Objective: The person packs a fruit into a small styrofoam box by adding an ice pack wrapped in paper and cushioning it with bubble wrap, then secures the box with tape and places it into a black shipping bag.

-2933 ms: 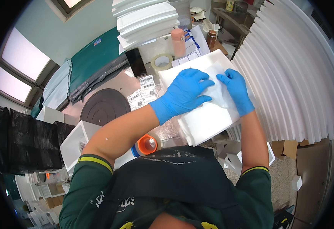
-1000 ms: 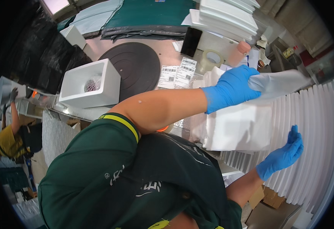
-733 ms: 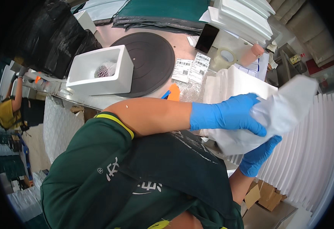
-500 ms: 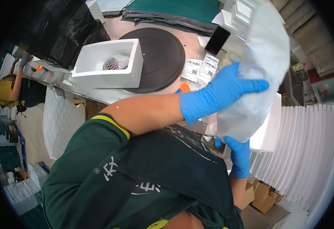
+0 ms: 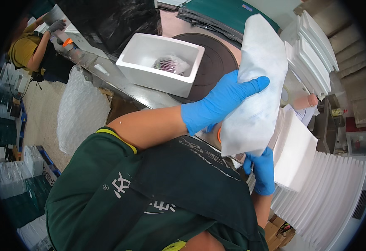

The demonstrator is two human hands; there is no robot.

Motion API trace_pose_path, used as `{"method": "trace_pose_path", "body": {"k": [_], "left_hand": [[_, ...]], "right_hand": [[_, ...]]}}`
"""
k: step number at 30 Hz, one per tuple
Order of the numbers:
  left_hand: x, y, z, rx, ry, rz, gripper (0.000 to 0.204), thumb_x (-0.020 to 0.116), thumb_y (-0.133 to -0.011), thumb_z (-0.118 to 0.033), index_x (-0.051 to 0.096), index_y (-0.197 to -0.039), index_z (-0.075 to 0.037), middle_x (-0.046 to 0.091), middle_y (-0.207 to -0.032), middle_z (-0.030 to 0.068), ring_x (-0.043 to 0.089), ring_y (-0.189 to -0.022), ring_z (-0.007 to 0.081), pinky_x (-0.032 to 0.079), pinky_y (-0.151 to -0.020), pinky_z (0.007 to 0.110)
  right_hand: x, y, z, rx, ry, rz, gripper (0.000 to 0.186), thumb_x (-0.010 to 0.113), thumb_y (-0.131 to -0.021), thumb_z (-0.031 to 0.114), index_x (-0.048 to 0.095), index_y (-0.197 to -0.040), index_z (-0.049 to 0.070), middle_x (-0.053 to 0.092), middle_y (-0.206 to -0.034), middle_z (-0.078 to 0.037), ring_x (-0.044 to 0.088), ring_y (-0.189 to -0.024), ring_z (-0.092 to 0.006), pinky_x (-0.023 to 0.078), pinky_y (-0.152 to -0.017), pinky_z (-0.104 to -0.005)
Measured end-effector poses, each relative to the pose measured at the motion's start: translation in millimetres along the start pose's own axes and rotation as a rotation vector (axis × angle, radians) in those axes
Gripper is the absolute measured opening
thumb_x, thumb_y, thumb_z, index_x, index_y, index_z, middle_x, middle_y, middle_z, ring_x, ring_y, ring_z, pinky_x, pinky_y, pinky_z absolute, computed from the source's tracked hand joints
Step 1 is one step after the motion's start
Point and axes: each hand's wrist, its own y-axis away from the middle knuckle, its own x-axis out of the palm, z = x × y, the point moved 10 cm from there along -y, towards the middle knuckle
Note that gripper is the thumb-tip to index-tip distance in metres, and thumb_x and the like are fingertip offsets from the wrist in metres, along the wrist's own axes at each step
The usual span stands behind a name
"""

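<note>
A large, flat white packet (image 5: pixel 256 83) with a soft, wrinkled skin is held up at a slant before me. My left hand (image 5: pixel 225 98), in a blue glove, is closed on its left edge, thumb across the front and fingers behind. Below, my right hand (image 5: pixel 261 169), also gloved, is closed at the packet's lower corner; its fingertips are partly hidden. To the left, an open white foam box (image 5: pixel 162 85) stands partly on a round black turntable (image 5: pixel 212 54). Inside lies a rounded item (image 5: pixel 170 65) in white netting, with purplish colour showing.
Foam lids (image 5: pixel 313 54) are piled at the back right, with a long row of white foam panels (image 5: pixel 321 196) at my right. Dark green bags (image 5: pixel 216 14) lie at the back. A black plastic-covered stack (image 5: pixel 124 29) borders the box. Another person (image 5: pixel 32 50) works at far left.
The view has turned, so the bench appears shifted to the right. The white packet has moved left and stands more upright, covering the labels and phone. Both hands keep hold.
</note>
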Motion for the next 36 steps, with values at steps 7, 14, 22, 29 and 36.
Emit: {"method": "trace_pose_path", "body": {"k": [7, 14, 22, 29, 36], "left_hand": [[-34, 35, -28, -0.002, -0.132, -0.008, 0.052, 0.064, -0.088, -0.035, 0.052, -0.124, 0.0, 0.062, -0.112, 0.0106, 0.061, -0.101, 0.0183, 0.051, -0.087, 0.03], [-105, 45, -77, 0.11, -0.025, -0.293, 0.054, 0.065, -0.087, -0.036, 0.052, -0.123, 0.001, 0.063, -0.108, 0.0117, 0.064, -0.094, 0.0192, 0.053, -0.082, 0.031], [-114, 66, -47, -0.103, -0.194, -0.106, 0.06, 0.067, -0.086, -0.032, 0.046, -0.13, 0.003, 0.059, -0.118, 0.0137, 0.06, -0.105, 0.0203, 0.049, -0.091, 0.031], [-158, 85, -83, 0.103, -0.717, -0.301, 0.057, 0.07, -0.083, -0.029, 0.049, -0.131, -0.007, 0.047, -0.131, 0.0216, 0.053, -0.116, 0.0283, 0.047, -0.092, 0.038], [-107, 108, -188, 0.918, -2.018, -0.067, 0.046, 0.066, -0.073, -0.002, 0.06, -0.118, -0.009, 0.052, -0.127, 0.0121, 0.044, -0.124, 0.0327, 0.039, -0.102, 0.036]], "right_hand": [[29, -48, 44, -0.242, -0.298, -0.144, 0.026, 0.053, -0.093, 0.021, 0.06, -0.104, -0.002, 0.065, -0.083, -0.007, 0.06, -0.064, -0.0114, 0.048, -0.056, -0.0229], [121, -49, 41, 0.023, 0.115, 0.245, 0.02, 0.065, -0.082, 0.006, 0.062, -0.097, -0.006, 0.064, -0.07, -0.009, 0.059, -0.052, -0.0137, 0.041, -0.042, -0.0202], [145, -91, 65, -0.206, -0.455, 0.171, 0.03, 0.049, -0.092, 0.01, 0.053, -0.118, -0.003, 0.061, -0.115, -0.015, 0.062, -0.099, -0.0229, 0.052, -0.088, -0.0379], [171, -97, 72, -0.139, -0.272, 0.194, 0.042, 0.062, -0.085, 0.013, 0.049, -0.124, 0.002, 0.061, -0.114, -0.011, 0.061, -0.1, -0.0215, 0.049, -0.086, -0.0335], [200, -109, 90, -0.158, -0.189, 0.439, 0.047, 0.062, -0.082, 0.011, 0.048, -0.125, -0.002, 0.06, -0.117, -0.013, 0.059, -0.106, -0.0212, 0.047, -0.091, -0.0342]]}}
